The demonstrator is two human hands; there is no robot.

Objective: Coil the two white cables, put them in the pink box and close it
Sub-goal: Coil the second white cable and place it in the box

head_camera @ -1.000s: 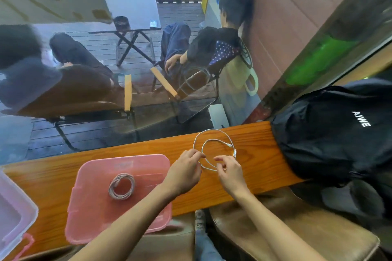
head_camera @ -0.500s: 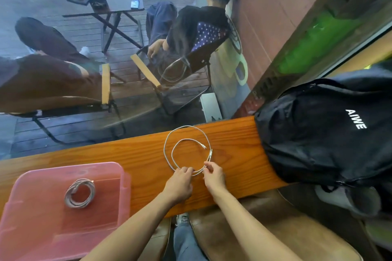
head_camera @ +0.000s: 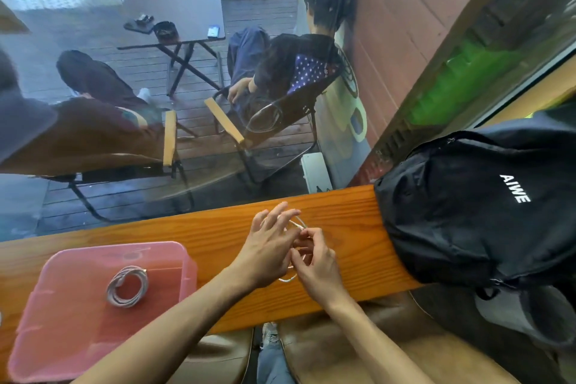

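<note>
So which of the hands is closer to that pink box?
Left. The left hand sits just right of the pink box; the right hand is farther right, beyond it, pinching the white cable.

One white cable (head_camera: pixel 127 286) coiled tight, laid flat inside the open pink box (head_camera: pixel 46 337), second white cable (head_camera: pixel 288 279) looped small, held over the counter

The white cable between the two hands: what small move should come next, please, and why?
Probably one more turn, laying the loose loop onto the coil. The right hand pinches the second white cable, the left hand has straight fingers against it, and a slack loop shows. The first coiled cable already lies in the pink box.
</note>
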